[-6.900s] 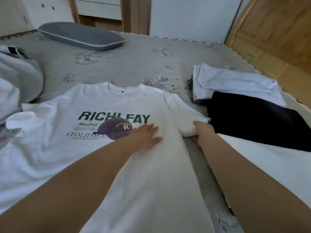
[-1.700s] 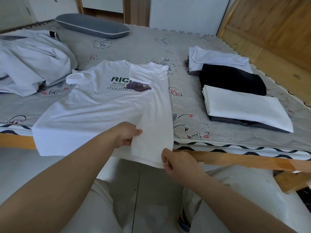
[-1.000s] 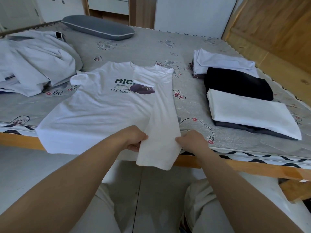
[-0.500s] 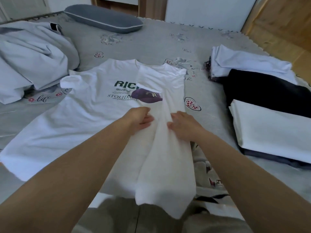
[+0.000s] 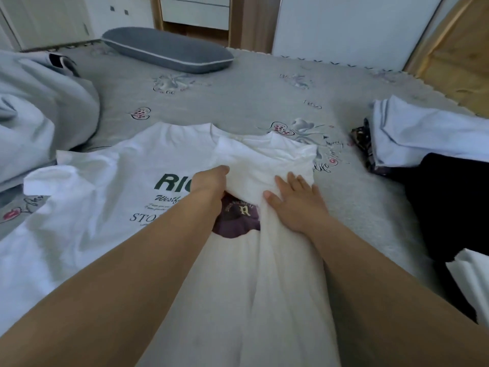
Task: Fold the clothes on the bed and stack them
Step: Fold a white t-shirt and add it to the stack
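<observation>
left hand [image 5: 209, 178] now grips T-shirt [image 5: 105, 197] fold | right hand [image 5: 296, 200] now flat on it

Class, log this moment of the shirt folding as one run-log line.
step: first side fold | white T-shirt: right side folded over print | left hand: grips folded flap | right hand: flat on flap | folded stack: at right

- I see open grey patterned bedsheet [image 5: 264, 102] beyond the shirt.
- A rumpled pale-grey garment heap [image 5: 34, 115] crowds my left.
- Folded white and black clothes [image 5: 436, 160] block my right.
</observation>
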